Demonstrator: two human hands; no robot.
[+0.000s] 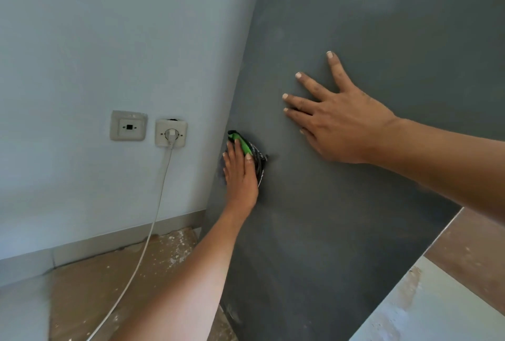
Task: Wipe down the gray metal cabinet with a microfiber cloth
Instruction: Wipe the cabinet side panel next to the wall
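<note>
**Cloth pressed to the cabinet's side, near its rear edge**

The microfiber cloth (252, 153), dark with a bright green strip along its upper edge, lies flat against the side panel of the gray metal cabinet (355, 12), low on the panel and just beside the edge that meets the wall. The left hand (240, 174) covers most of it, fingers straight and close together, pressing the cloth to the metal; its grip is released rather than clenched, the palm doing the holding. Bunched folds of the cloth stick out to the right of the fingers.

Higher and to the right, the right hand (334, 122) rests flat on the same panel with fingers spread wide, grip released, holding nothing. The two hands are well apart.

Behind the cabinet stands a pale blue wall (109, 40) with two fittings side by side: a switch plate (128, 125) and, to its right, a power socket (171, 133) with a white plug (171, 137) seated in it. The white cable (153, 231) runs down from it across a brown floor (114, 286) speckled with white flecks. A gray skirting board (123, 242) lines the foot of the wall
</note>
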